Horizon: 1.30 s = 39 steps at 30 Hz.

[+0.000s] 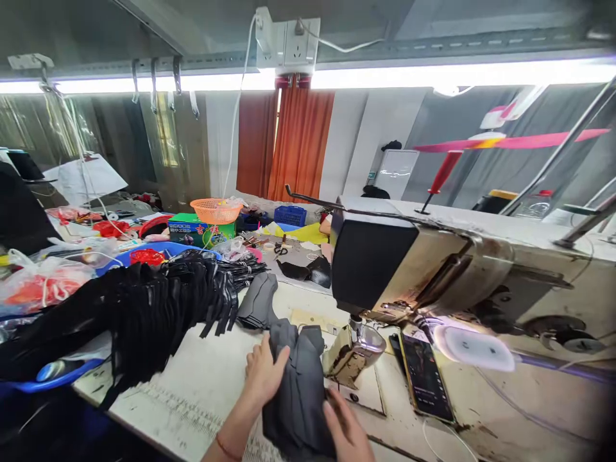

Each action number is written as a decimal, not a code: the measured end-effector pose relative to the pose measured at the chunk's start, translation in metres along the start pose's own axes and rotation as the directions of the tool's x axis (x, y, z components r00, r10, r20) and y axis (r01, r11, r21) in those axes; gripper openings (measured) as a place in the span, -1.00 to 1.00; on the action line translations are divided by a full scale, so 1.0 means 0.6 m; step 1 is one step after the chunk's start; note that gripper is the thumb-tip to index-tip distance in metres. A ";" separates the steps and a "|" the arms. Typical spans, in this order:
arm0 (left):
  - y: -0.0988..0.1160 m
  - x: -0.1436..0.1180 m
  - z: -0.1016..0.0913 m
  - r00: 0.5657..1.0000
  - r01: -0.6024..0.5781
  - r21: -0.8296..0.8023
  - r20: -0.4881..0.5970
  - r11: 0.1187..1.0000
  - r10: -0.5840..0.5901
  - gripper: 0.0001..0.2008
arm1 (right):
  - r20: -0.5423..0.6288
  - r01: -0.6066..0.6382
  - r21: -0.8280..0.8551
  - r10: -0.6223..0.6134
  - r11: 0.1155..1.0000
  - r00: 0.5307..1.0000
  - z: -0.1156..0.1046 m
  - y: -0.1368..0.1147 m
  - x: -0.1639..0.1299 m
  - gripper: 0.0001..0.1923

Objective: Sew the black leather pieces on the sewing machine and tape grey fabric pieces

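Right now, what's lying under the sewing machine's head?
A phone lies on the table under the sewing machine. The needle area is hidden by a guard.

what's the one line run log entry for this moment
left hand on dark grey fabric piece | right hand at its lower edge | sewing machine beside | phone on table

White worktable (212,378); on it black pieces (158,308), phone (424,377), sewing machine (433,269).
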<state>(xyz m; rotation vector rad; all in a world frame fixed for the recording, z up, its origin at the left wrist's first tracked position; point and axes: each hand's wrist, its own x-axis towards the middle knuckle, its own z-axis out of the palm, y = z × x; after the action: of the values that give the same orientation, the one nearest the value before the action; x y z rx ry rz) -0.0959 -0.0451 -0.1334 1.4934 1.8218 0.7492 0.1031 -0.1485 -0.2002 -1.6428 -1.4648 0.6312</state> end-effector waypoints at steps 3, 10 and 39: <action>0.012 -0.012 0.007 0.998 -0.038 -0.104 0.054 0.994 0.044 -0.23 | 0.027 0.030 0.087 -0.033 0.996 0.999 0.079 -0.026 0.035 -0.48; 0.010 -0.014 -0.010 0.947 0.027 -0.393 0.304 0.919 0.103 0.12 | 0.073 0.005 0.157 -0.016 0.988 0.997 0.084 -0.051 0.020 -0.63; -0.061 0.275 -0.118 0.980 -0.107 -0.621 -0.196 0.776 -0.021 -0.37 | 0.220 -0.494 0.292 0.445 0.819 0.868 0.246 -0.301 0.456 -0.68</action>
<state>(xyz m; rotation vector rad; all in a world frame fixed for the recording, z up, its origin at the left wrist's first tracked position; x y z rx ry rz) -0.1956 0.1083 -0.1391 1.0343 1.4393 1.4086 -0.0627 0.1495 -0.0866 -1.7092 -0.9570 1.2314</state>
